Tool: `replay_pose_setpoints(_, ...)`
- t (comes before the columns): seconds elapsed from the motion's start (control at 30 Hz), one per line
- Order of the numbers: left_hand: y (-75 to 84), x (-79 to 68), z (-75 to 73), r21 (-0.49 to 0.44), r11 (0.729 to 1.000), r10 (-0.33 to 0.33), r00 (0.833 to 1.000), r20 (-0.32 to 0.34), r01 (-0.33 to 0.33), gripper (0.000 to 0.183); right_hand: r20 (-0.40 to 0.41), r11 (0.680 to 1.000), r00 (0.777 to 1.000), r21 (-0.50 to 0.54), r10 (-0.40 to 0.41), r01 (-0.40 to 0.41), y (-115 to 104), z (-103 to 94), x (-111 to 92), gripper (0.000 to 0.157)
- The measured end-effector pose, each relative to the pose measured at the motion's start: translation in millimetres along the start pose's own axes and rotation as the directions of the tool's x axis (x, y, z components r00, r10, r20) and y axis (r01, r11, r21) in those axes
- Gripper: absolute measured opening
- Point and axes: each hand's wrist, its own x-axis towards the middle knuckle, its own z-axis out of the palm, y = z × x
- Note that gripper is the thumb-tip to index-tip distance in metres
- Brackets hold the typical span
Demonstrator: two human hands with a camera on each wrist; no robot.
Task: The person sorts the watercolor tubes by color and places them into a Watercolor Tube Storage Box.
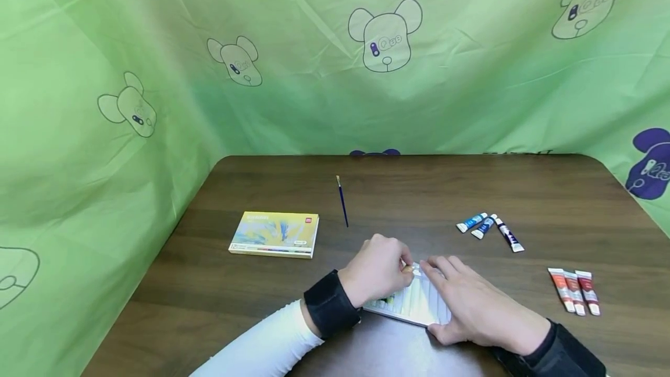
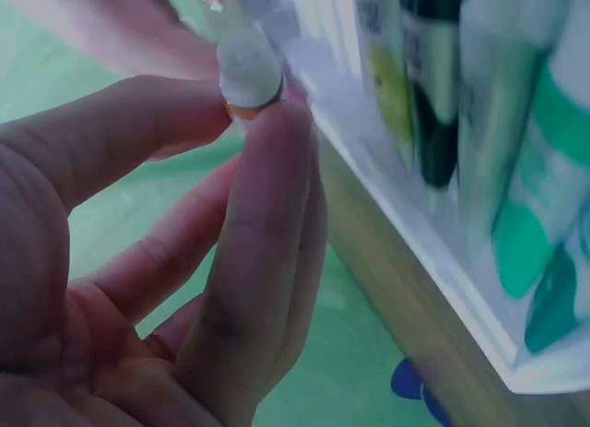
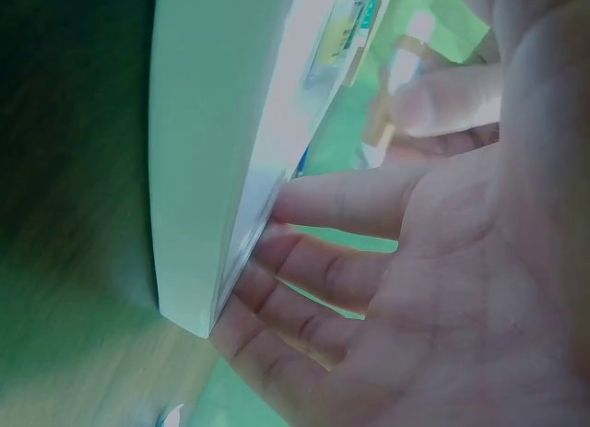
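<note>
My left hand (image 1: 378, 269) pinches a small paint tube between thumb and fingertips. Its white cap and orange-brown band show in the left wrist view on the paint tube (image 2: 251, 72). Below and beside it lies a white ribbed tray (image 1: 424, 301) with several green and yellow paint tubes (image 2: 433, 95) at its left part. My right hand (image 1: 473, 307) holds the tray's right end, thumb at the near corner and fingers toward the far side. In the right wrist view its fingers (image 3: 332, 206) touch the tray's edge. The left hand hides part of the tray.
A yellow paint box (image 1: 274, 234) lies left on the brown table (image 1: 209, 295), with a thin paintbrush (image 1: 342, 201) beyond. To the right are three blue paint tubes (image 1: 483, 227) and three red-orange paint tubes (image 1: 574, 291). A green patterned cloth (image 1: 314, 109) hangs behind.
</note>
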Motion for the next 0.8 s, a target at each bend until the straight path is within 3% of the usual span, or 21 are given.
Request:
replay_pose_setpoints(0.1,4.4,0.5,6.9,0.102,0.994,0.026,1.000,-0.017,-0.024,0.004,-0.033,1.000,0.999,-0.015,-0.025,0.024,1.9,1.1,-0.2,0.092)
replay_pose_setpoints(0.27,11.0,-3.8,16.1,0.248,0.968,0.035,0.999,-0.027,-0.027,0.021,-0.074,0.998,0.996,-0.026,-0.056,0.055,3.2,2.7,-0.3,0.091)
replay_pose_setpoints(0.37,15.0,-7.5,20.8,0.313,0.949,0.047,0.998,-0.041,-0.032,0.015,-0.082,0.997,0.994,-0.030,-0.067,0.065,2.9,3.1,-0.8,0.091)
replay_pose_setpoints(0.57,19.4,-12.1,29.2,0.402,0.911,0.135,0.987,-0.084,-0.090,0.005,-0.103,0.997,0.992,-0.034,-0.067,0.064,1.7,3.4,-1.9,0.090)
replay_pose_setpoints(0.8,18.8,-16.6,34.0,0.451,0.889,0.145,0.983,-0.111,-0.081,0.005,-0.119,0.997,0.991,-0.042,-0.067,0.063,1.1,5.8,-1.5,0.091)
